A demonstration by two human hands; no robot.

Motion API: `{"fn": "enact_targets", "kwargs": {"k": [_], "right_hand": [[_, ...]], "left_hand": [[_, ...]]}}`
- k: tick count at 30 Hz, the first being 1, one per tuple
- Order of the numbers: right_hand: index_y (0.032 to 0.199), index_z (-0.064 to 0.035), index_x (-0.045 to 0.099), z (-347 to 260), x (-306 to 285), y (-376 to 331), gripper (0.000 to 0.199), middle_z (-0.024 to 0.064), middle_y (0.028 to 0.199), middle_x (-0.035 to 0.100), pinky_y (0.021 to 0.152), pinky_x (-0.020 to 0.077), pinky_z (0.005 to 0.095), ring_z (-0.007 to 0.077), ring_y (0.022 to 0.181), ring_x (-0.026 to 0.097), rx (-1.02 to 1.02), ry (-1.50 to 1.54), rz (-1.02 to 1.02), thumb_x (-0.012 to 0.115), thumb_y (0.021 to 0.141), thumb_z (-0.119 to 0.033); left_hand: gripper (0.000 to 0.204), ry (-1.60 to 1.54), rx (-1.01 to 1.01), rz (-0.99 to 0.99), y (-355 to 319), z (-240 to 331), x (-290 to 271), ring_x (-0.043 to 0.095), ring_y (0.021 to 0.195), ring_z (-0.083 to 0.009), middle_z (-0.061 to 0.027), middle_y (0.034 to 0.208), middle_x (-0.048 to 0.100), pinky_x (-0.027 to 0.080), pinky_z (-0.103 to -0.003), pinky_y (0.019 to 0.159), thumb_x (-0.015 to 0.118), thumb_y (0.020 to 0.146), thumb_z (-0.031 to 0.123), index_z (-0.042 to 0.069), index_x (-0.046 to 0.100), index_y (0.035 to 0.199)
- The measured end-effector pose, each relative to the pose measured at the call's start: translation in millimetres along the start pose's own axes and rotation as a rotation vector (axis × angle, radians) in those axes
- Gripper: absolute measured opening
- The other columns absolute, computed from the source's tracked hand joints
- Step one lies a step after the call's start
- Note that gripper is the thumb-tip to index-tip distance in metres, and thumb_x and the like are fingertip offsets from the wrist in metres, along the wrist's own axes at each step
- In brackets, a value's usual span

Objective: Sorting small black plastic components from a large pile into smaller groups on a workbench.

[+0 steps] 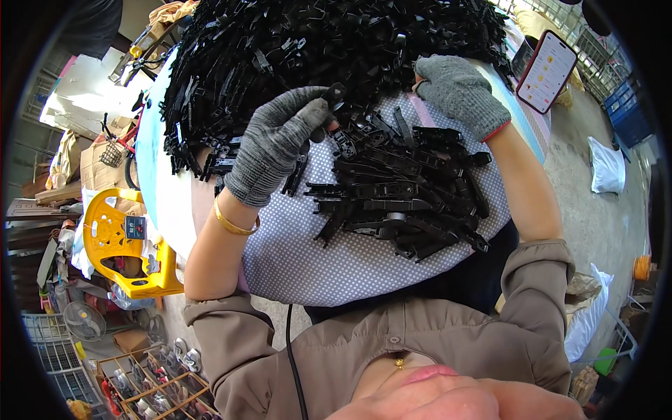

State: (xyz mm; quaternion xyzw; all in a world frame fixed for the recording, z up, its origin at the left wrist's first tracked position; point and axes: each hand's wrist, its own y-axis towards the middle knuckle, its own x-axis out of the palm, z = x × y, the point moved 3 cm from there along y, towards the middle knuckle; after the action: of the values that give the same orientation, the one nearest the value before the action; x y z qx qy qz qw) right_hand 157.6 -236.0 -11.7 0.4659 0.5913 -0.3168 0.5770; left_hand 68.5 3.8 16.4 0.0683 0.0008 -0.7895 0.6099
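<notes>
A large heap of black plastic parts covers the far half of a round table with a dotted cloth. Nearer to me lies a smaller pile of long, narrow black plastic strips, mostly laid side by side. My left hand, in a grey knit glove, pinches a black plastic part between thumb and forefinger at the heap's near edge. Also gloved, my right hand rests at the heap's right side with its fingers curled. Whatever those fingers hold, if anything, is hidden.
A phone with a lit screen stands past the table's right edge. At the left is a yellow plastic chair. A black cable runs down in front of me. A blue crate and a white bag sit on the right floor.
</notes>
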Motion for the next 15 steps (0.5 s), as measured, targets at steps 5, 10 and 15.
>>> {"fn": "enact_targets", "kwargs": {"k": [5, 10, 15], "right_hand": [[0.086, -0.0055, 0.056, 2, 1, -2, 0.015, 0.0092, 0.082, 0.059, 0.072, 0.0490, 0.0356, 0.0239, 0.079, 0.060, -0.013, 0.177, 0.028, 0.064, 0.076, -0.014], [0.087, -0.0044, 0.057, -2, 0, -6, 0.013, 0.0068, 0.082, 0.061, 0.071, 0.0498, 0.0297, 0.0185, 0.078, 0.061, -0.001, 0.278, 0.005, 0.063, 0.078, -0.011], [0.098, -0.0041, 0.064, -34, -20, -21, 0.016, 0.0041, 0.083, 0.065, 0.068, 0.0515, 0.0236, 0.0091, 0.069, 0.059, 0.038, 1.107, -0.188, 0.059, 0.086, -0.014]], "left_hand": [[0.027, -0.004, 0.022, -0.049, -3, 0, 5, 0.056, 0.069, -0.0035, -0.0020, 0.079, 0.066, 0.045, -0.016, 0.059, 0.061, 0.087, 0.017, 0.002, 0.062, 0.109], [0.027, 0.111, -0.007, -0.069, -5, 3, 20, 0.057, 0.070, -0.0057, -0.0028, 0.083, 0.065, 0.049, -0.019, 0.066, 0.062, 0.087, 0.017, 0.002, 0.061, 0.110], [0.029, 0.182, -0.068, -0.054, -4, -4, 25, 0.057, 0.069, -0.0062, -0.0040, 0.085, 0.065, 0.050, -0.021, 0.066, 0.060, 0.088, 0.018, 0.002, 0.060, 0.112]]}}
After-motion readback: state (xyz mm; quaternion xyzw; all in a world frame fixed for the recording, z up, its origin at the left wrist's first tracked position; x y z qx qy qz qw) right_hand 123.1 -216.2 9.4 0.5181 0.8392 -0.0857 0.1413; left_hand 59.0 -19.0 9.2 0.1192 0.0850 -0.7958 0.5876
